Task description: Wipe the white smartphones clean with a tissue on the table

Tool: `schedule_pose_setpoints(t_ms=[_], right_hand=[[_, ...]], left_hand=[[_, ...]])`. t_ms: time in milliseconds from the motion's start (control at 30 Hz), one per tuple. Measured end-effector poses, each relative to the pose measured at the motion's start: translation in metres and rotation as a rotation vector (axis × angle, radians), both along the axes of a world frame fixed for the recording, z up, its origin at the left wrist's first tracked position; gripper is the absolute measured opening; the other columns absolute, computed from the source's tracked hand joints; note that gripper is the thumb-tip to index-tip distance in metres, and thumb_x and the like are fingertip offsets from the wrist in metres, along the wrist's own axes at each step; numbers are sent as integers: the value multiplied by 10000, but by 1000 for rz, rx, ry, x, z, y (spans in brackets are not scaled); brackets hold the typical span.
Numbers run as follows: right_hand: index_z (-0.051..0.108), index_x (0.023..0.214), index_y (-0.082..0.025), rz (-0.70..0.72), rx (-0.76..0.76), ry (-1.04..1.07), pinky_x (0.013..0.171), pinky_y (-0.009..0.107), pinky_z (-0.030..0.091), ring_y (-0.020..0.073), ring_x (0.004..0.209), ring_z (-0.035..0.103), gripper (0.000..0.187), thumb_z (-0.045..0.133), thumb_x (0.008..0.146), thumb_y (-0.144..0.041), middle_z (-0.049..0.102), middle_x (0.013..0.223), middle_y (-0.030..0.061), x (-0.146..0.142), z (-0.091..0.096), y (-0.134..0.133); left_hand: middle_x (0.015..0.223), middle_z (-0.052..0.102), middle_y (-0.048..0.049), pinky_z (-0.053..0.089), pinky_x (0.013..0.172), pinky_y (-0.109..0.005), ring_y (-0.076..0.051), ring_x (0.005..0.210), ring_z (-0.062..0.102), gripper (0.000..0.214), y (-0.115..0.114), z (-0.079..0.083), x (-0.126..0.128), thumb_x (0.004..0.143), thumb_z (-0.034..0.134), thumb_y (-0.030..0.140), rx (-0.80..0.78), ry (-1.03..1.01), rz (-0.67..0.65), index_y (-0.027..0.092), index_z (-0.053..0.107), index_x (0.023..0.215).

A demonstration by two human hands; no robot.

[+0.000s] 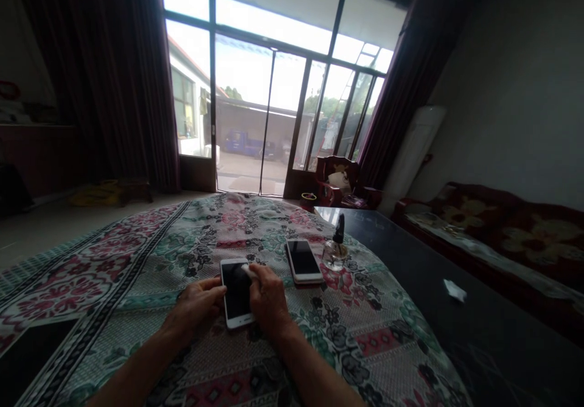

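A white-framed smartphone (237,300) with a dark screen lies face up on the patterned cloth. My left hand (196,302) grips its left edge, thumb at the rim and fingers partly hidden. Over the right side of the screen, my right hand (269,297) is closed on a small white wipe (247,270), pressed near the top of the glass. To the right rests a second white-framed phone (305,257), also face up with a dark screen. Beside it stands a small clear spray bottle (335,256) with a black nozzle.
A floral cloth (150,346) covers the surface under the phones. At the right runs a dark glossy tabletop (410,273) with a crumpled white tissue (455,291). A dark flat panel (36,358) lies at the lower left. A wooden sofa (502,236) and glass doors (260,127) stand beyond.
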State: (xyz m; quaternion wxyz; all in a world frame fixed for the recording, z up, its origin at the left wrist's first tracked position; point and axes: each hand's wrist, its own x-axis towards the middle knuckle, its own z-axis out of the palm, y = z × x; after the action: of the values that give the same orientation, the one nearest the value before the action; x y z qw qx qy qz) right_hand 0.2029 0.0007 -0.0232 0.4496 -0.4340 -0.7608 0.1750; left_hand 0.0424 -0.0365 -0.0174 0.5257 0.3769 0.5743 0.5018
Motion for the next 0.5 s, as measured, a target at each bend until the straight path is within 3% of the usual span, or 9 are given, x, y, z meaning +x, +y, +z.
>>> schedule_pose_setpoints(t_ms=[267, 400, 500], right_hand=[[691, 1039, -189, 62, -3, -87, 879, 252, 466, 165, 942, 646, 380, 442, 788, -50, 710, 997, 56, 4, 4, -8], [747, 912, -219, 136, -88, -171, 796, 253, 490, 164, 809, 672, 339, 499, 728, -77, 737, 860, 32, 21, 23, -17], [761, 839, -234, 170, -178, -116, 689, 229, 498, 144, 678, 661, 330, 491, 711, -92, 734, 738, -4, 44, 46, -15]], left_hand=[[577, 682, 0, 528, 530, -254, -171, 543, 669, 171, -2, 10, 11, 684, 644, 151, -32, -98, 123, 162, 668, 853], [590, 686, 0, 557, 565, -272, -171, 545, 675, 120, 2, 13, 8, 706, 625, 120, -26, -118, 87, 174, 648, 812], [561, 662, 11, 525, 487, -245, -160, 492, 650, 129, 10, 20, 9, 703, 625, 110, -28, -136, 100, 168, 630, 818]])
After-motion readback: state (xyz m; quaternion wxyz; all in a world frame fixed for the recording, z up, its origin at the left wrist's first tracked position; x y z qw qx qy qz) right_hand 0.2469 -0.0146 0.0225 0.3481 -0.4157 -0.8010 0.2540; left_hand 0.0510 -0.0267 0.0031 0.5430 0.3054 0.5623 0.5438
